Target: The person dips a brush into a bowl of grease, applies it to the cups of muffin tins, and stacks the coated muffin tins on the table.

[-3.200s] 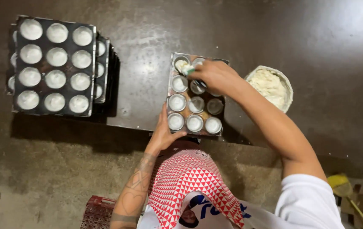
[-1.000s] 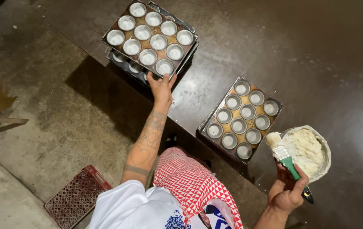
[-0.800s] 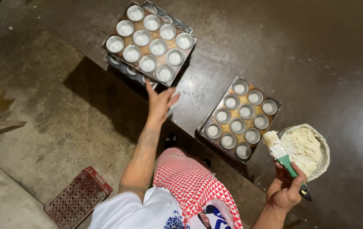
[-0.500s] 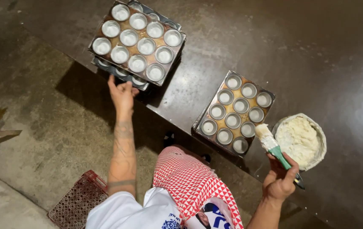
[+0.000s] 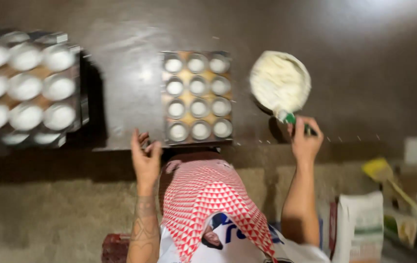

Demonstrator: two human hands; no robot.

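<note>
A muffin tray point(image 5: 197, 97) with several white-coated cups lies on the dark table right in front of me. My left hand point(image 5: 145, 157) hovers with fingers apart at the table's near edge, just left of that tray, holding nothing. My right hand point(image 5: 305, 138) grips a green-handled brush point(image 5: 290, 118) whose head dips into a bowl of white paste point(image 5: 280, 82) to the right of the tray. A stack of similar trays point(image 5: 26, 87) with white-coated cups stands at the far left, blurred.
A red-and-white checked cloth point(image 5: 208, 195) covers my lap below the table edge. A white sack point(image 5: 359, 226) and a yellow tool point(image 5: 384, 173) sit on the floor at the right. A red crate point(image 5: 115, 247) lies by my left arm.
My left hand has come off the stacked trays and drawn back to the table edge beside the near tray. My right hand has brought the brush into the bowl. The view has swung round.
</note>
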